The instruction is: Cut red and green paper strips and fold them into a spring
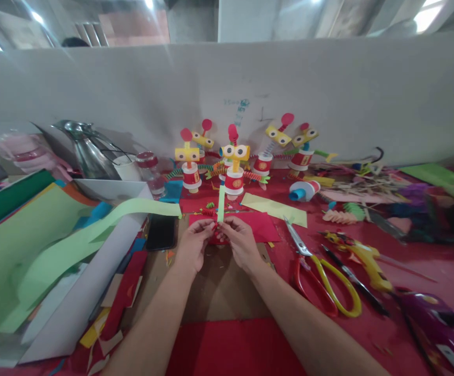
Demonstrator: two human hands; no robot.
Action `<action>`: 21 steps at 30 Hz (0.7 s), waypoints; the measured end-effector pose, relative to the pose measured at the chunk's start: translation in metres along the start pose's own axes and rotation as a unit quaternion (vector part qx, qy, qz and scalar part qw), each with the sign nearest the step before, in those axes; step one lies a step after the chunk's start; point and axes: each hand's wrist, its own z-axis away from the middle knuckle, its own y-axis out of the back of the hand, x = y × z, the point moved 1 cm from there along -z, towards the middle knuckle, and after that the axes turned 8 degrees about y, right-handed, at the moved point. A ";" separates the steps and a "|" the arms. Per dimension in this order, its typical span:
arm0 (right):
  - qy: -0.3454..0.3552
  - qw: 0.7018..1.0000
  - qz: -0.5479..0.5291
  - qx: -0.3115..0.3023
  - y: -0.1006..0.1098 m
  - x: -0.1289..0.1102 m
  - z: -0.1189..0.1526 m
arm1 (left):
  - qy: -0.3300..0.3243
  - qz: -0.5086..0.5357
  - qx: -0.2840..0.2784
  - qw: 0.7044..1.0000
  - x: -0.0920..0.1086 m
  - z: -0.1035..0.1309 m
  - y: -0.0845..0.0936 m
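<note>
My left hand [197, 243] and my right hand [239, 241] meet at the middle of the table, fingertips pinched together. Between them stands a narrow light green paper strip [221, 203], upright, its lower end at my right fingertips. A small red piece [219, 235] shows under the fingers; how my left fingers grip it is hard to make out. Red paper [264, 227] lies just behind my hands. Small coiled paper springs [208, 212] rest beyond them. Several paper-cup figures [234, 180] with yellow heads and big eyes stand at the back.
Scissors [309, 256], a black pen [354, 279] and a yellow glue gun [371, 266] lie to the right, near a purple device [438, 324]. At the left are a box of coloured paper [113, 261], a phone [161, 232] and a metal jug [88, 151]. A pale wall [132, 83] rises behind.
</note>
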 end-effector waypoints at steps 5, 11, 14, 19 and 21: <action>-0.015 1.000 0.010 0.016 -0.002 -0.002 0.003 | -0.007 -0.023 -0.007 1.000 0.004 0.005 -0.003; -0.020 0.999 0.036 0.002 -0.004 -0.008 0.007 | -0.009 -0.052 -0.019 0.998 0.006 0.002 0.000; -0.012 0.999 0.044 -0.007 -0.004 -0.010 0.007 | -0.013 -0.053 -0.018 0.998 0.006 0.001 0.002; 0.009 0.997 0.068 -0.027 -0.001 -0.006 0.005 | -0.018 -0.044 0.002 0.999 0.006 0.001 0.002; 0.030 0.995 0.081 -0.040 0.000 -0.004 0.004 | -0.020 -0.041 0.008 0.999 0.007 0.002 0.002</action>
